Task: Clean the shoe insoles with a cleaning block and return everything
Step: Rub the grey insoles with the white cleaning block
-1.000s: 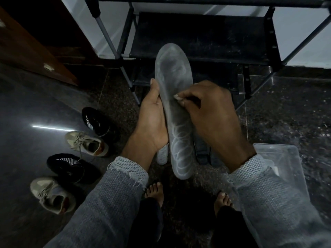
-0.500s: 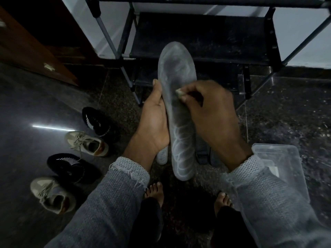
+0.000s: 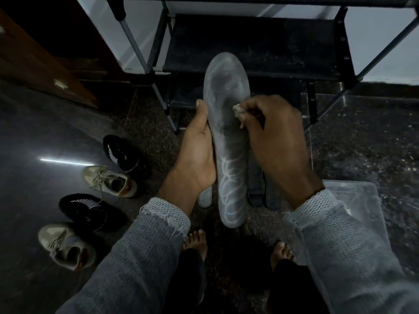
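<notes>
Dark floor [image 3: 56, 123] lies below as the left hand [image 3: 197, 152] grips the insole [image 3: 229, 132]; the right hand [image 3: 276, 137], pinching the cleaning block [image 3: 238, 111], should rub gently everywhere.

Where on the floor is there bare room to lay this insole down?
Bare dark floor lies left of the four shoes, and more right of the shoe rack, beyond the clear plastic box. It is crowded under the held insole, where other insoles lie by the feet.
</notes>
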